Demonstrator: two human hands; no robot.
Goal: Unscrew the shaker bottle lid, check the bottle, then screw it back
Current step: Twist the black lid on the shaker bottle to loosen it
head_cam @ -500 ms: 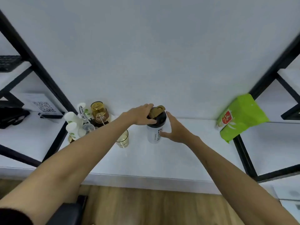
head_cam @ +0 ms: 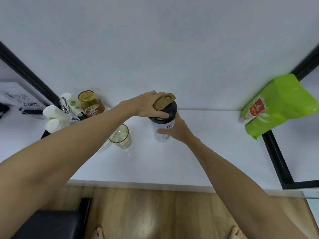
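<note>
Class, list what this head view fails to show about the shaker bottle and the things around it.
- Shaker bottle contents: hidden by the black lid.
- Bottle print: partly covered by the right hand.
- Lid's near rim: under the left hand.
- QR sign: blurred, cut by the left edge.

Both forearms bare, no sleeves in frame. Left hand (head_cam: 146, 105) and right hand (head_cam: 176, 131): no rings, watch or gloves visible. Bare feet (head_cam: 97, 233) at bottom edge, toes only.
</note>
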